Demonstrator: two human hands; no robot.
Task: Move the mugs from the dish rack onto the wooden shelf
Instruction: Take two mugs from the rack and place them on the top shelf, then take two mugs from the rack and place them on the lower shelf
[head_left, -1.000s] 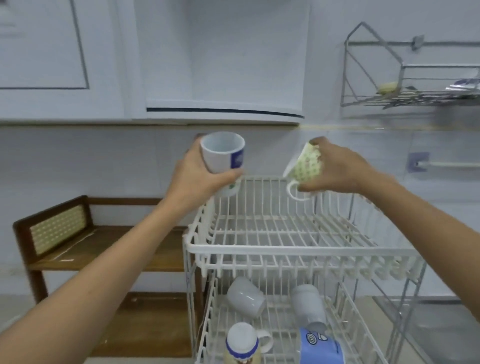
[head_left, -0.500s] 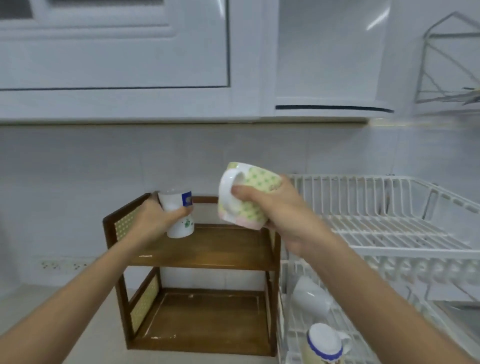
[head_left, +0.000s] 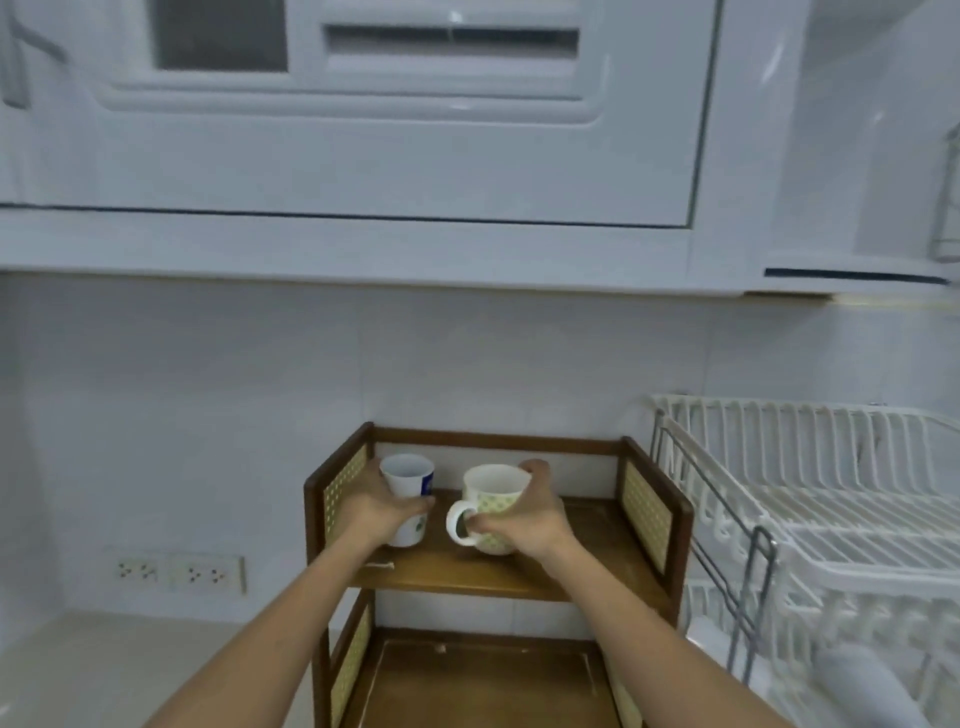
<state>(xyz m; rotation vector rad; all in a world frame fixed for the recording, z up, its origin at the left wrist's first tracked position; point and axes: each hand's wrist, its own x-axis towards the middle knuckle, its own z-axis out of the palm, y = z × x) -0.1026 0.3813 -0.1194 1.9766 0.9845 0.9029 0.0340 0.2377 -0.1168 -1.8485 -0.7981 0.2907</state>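
Both mugs stand upright on the top board of the wooden shelf (head_left: 587, 561). My left hand (head_left: 376, 506) wraps the white mug with blue print (head_left: 408, 480) at the shelf's left side. My right hand (head_left: 524, 519) grips the green-dotted mug (head_left: 491, 493) in the middle, its white handle pointing left toward me. The two mugs stand close together, a small gap between them. The white dish rack (head_left: 810, 499) stands to the right of the shelf; a white mug (head_left: 857, 680) lies blurred in its lower tier.
The shelf has a lower board (head_left: 483, 680) with nothing on it. White cabinets (head_left: 395, 130) hang overhead. Wall sockets (head_left: 176, 573) sit low on the left tiled wall. The pale countertop (head_left: 104, 670) extends to the left.
My view has swung left from the rack to the shelf. Both hands carried their mugs from above the rack down onto the top board, and the green-dotted mug turned upright.
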